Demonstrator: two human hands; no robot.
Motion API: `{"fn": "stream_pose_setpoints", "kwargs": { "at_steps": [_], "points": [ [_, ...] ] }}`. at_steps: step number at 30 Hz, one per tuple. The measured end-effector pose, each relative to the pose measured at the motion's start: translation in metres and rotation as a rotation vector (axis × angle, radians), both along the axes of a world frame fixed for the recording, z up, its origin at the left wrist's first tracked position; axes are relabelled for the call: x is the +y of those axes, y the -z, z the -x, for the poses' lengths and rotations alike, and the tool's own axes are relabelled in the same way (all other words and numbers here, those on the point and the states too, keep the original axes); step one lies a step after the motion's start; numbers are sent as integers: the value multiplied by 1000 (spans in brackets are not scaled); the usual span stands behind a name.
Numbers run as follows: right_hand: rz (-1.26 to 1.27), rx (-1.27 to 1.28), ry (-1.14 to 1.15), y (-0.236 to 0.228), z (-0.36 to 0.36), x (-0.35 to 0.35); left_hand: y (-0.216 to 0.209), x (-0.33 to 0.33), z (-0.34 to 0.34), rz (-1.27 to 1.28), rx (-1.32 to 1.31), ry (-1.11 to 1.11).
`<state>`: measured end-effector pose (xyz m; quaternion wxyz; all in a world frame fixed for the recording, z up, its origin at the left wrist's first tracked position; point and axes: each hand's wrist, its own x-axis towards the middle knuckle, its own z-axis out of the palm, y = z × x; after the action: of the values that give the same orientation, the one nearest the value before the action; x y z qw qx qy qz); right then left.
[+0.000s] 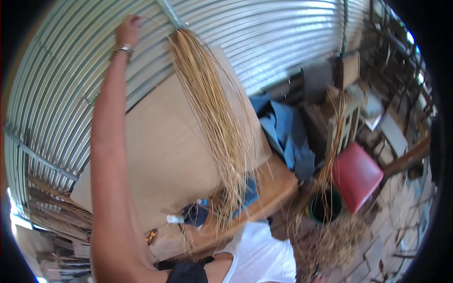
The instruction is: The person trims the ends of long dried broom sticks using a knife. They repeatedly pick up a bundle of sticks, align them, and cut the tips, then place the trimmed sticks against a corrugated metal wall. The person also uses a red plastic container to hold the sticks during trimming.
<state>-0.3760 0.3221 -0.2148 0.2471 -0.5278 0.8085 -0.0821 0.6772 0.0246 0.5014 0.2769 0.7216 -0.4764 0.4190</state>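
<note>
My left arm reaches high at the left, and my left hand (pixel 128 30) is closed near the corrugated metal wall. A metal-coloured band (pixel 125 48) circles its wrist. From the fingers a thin strand (pixel 152 22) runs toward the top of a long bundle of dry straw-coloured strands (pixel 205 89). The bundle hangs beside a pale green post (pixel 171 14), its lower ends fanned out and blurred above a bench. My right hand does not show clearly; a small patch of skin at the lower edge cannot be identified.
A large tan board (pixel 160 137) leans behind the bundle. The wooden bench (pixel 278 181) carries a dark blue item (pixel 194 213). Right of it are blue cloth (pixel 288 132), a dark bucket (pixel 325 206) with strands, a red seat (pixel 357 174) and straw scraps (pixel 342 243) on the floor.
</note>
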Motion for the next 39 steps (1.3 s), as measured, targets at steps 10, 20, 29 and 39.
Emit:
{"fn": "stream_pose_setpoints", "kwargs": {
  "at_steps": [10, 20, 29, 39],
  "points": [
    [-46, 124, 37, -68, -75, -90, 62, -89, -37, 61, 330, 28],
    [-76, 174, 92, -94, -99, -105, 111, -136, -82, -35, 387, 21],
    [-94, 194, 126, -105, -111, -105, 144, -127, -73, 129, 410, 311],
    [-93, 215, 126, -107, -119, -108, 135, -129, -99, 335, 562, 379]
  ]
}}
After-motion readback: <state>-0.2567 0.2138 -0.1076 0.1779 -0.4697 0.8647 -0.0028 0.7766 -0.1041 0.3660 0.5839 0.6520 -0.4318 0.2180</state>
